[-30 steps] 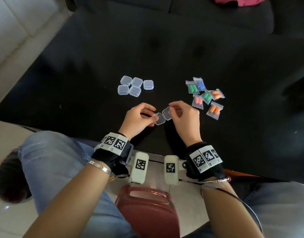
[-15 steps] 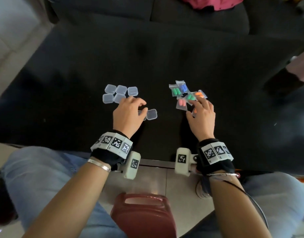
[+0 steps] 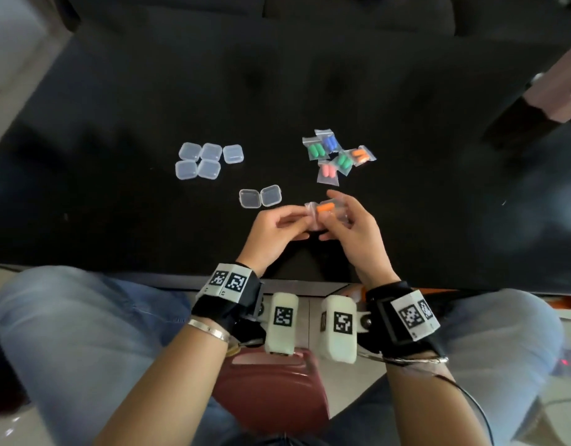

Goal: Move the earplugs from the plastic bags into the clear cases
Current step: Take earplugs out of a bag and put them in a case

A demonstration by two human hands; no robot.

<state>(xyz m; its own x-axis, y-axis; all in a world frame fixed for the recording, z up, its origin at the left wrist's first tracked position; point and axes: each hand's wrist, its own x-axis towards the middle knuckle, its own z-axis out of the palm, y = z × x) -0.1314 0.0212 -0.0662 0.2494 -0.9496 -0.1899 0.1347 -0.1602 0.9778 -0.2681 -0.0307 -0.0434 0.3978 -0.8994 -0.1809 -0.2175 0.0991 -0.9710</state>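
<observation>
A small plastic bag with orange earplugs is held between both hands above the black table. My left hand pinches its left edge and my right hand grips its right side. An opened clear case lies flat on the table just left of the bag, both halves up. Several closed clear cases sit in a cluster farther left. Several bags of green, blue, pink and orange earplugs lie in a pile beyond my right hand.
The black table ends at a near edge above my knees. A dark red stool stands between my legs. Another person's sleeve reaches in at the far right. A dark sofa runs along the back.
My left hand let go of the opened case, which now lies on the table. My right hand took an orange earplug bag from the pile and both hands now hold it.
</observation>
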